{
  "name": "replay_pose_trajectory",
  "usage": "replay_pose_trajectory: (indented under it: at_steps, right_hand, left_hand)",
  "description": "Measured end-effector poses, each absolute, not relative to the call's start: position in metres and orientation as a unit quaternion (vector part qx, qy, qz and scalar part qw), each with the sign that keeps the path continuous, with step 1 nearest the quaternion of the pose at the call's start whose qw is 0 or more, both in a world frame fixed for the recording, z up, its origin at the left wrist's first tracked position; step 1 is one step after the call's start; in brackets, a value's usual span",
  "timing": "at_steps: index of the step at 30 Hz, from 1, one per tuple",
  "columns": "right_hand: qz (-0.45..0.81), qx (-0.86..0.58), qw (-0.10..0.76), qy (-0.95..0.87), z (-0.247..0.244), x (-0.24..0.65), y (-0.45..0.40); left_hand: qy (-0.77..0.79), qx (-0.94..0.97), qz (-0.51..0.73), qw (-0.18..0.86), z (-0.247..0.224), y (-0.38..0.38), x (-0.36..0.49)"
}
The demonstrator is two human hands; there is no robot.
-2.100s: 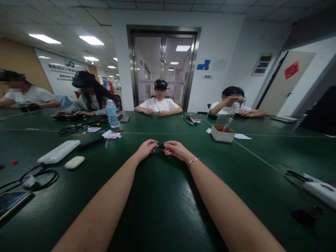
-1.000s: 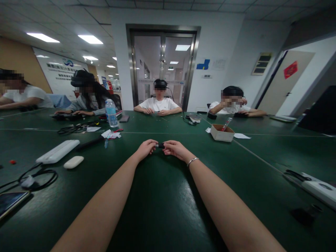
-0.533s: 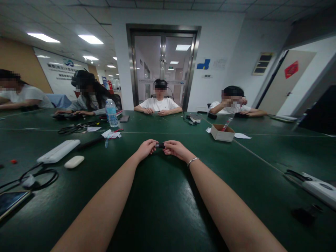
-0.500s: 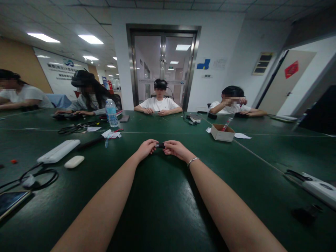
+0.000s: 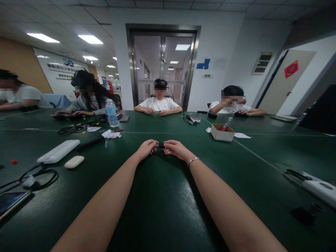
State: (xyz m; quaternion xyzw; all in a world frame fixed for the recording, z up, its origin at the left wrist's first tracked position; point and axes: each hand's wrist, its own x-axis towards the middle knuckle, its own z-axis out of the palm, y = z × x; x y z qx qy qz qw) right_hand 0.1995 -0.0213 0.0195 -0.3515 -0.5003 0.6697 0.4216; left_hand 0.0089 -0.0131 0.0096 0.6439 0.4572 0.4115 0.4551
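Both my arms stretch out over the dark green table point(image 5: 168, 210). Between my fingertips is a small black object point(image 5: 160, 145) with a greyish end at the left; it is too small to tell its kind. My left hand point(image 5: 147, 148) pinches its left end. On its right end, my right hand point(image 5: 175, 148) closes with thumb and fingers; a silver bracelet point(image 5: 193, 161) circles that wrist. My fingers hide part of the object.
Leftward lie a white power bank point(image 5: 59, 151), a white oval case point(image 5: 74, 162), black cables point(image 5: 49, 178) and a phone point(image 5: 13, 201). Farther off stand a water bottle point(image 5: 112, 113) and a small cardboard box point(image 5: 222, 133). A white power strip point(image 5: 320, 187) lies right. Several people sit opposite.
Almost nothing differs. My hands stay in the same place on the small black object, with only a very slight shift of the fingers.
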Motion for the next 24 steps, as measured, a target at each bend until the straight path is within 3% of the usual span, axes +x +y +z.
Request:
replay_pose_trajectory:
  at_steps: [24]
  right_hand:
    - [0.668, -0.353, 0.421, -0.502, 0.0184, 0.1993, -0.0202]
  left_hand:
    - [0.468, 0.639, 0.403, 0.459, 0.015, -0.0174, 0.0108]
